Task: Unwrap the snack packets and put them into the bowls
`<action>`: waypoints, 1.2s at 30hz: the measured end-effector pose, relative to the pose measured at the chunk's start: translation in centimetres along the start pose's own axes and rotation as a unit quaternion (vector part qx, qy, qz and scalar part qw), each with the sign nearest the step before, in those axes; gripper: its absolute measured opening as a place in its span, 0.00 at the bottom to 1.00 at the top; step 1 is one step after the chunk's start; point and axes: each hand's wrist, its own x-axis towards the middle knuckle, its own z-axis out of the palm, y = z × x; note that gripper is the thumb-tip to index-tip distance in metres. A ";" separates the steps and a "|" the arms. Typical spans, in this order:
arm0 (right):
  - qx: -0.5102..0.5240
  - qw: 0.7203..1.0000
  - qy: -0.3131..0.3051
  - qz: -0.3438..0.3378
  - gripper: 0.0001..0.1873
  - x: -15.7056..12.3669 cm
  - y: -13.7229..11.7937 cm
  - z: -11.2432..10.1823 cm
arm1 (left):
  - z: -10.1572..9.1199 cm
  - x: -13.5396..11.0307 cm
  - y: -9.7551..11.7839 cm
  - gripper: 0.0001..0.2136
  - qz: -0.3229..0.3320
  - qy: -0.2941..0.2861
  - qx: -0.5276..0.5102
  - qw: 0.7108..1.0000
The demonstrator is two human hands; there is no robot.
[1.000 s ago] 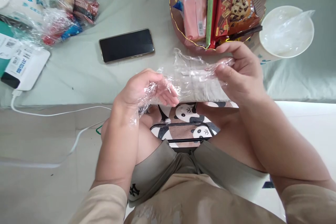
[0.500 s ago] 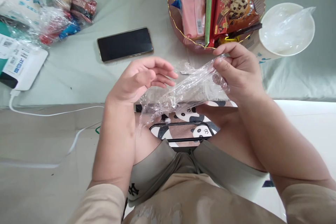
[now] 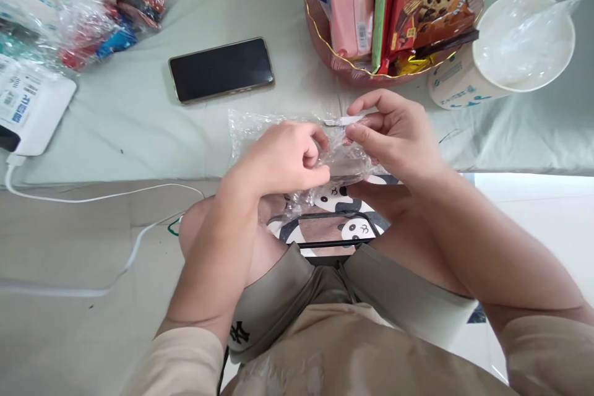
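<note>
A clear crinkled plastic bag (image 3: 253, 130) is stretched between both hands above the edge of the pale green cloth. My left hand (image 3: 283, 158) is curled into a pinch on the bag's middle. My right hand (image 3: 394, 133) pinches the bag's upper edge by a small white strip, thumb against fingertips. The two hands are almost touching. Part of the bag hangs down over the panda-patterned surface (image 3: 334, 223) between my knees.
A black phone (image 3: 221, 69) lies face up behind the hands. A pink bowl (image 3: 325, 43) of snack packets stands at the back, with a white paper cup (image 3: 464, 83) lined with plastic on its right. Wrapped snacks (image 3: 93, 6), a white box (image 3: 32, 105) and a white cable (image 3: 93, 201) lie at left.
My left hand was open and off the bag half a second ago; now it has closed on it. My right hand has come down and left, bringing the bag lower.
</note>
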 end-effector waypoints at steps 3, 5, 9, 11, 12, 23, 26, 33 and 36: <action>-0.016 1.000 0.013 -0.002 0.12 0.3 0.4 -0.4 | -1.1 -0.2 -0.2 0.12 0.006 -0.019 -0.067 0.998; -0.028 0.999 0.025 -0.003 0.14 0.4 0.7 -0.8 | -1.9 -0.5 -0.4 0.13 0.003 -0.033 -0.126 0.991; -0.010 0.999 0.024 -0.024 0.21 0.5 1.1 -2.0 | -2.4 -0.9 -1.0 0.13 0.001 -0.022 -0.239 0.971; 0.010 0.999 -0.009 -0.046 0.29 0.5 1.0 -2.4 | -2.3 -1.0 -1.5 0.12 0.009 0.008 -0.285 0.958; 0.014 0.998 -0.029 -0.054 0.33 0.5 1.0 -2.6 | -2.1 -1.0 -1.7 0.12 0.010 0.029 -0.299 0.954; 0.096 0.974 0.035 -0.204 0.16 1.0 2.0 -2.1 | -2.4 -0.3 -3.3 0.26 0.006 0.194 -0.301 0.933; 0.037 0.966 0.111 -0.230 0.13 1.1 2.0 -1.9 | -2.5 -1.2 -1.9 0.32 0.042 0.197 -0.215 0.956; -0.066 0.935 0.175 -0.300 0.09 0.6 1.0 -0.9 | 0.8 -4.0 3.9 0.22 -0.084 0.240 0.112 0.961; -0.090 0.939 0.185 -0.276 0.11 0.7 1.1 -1.1 | 1.5 -3.8 3.8 0.09 -0.078 0.210 0.077 0.972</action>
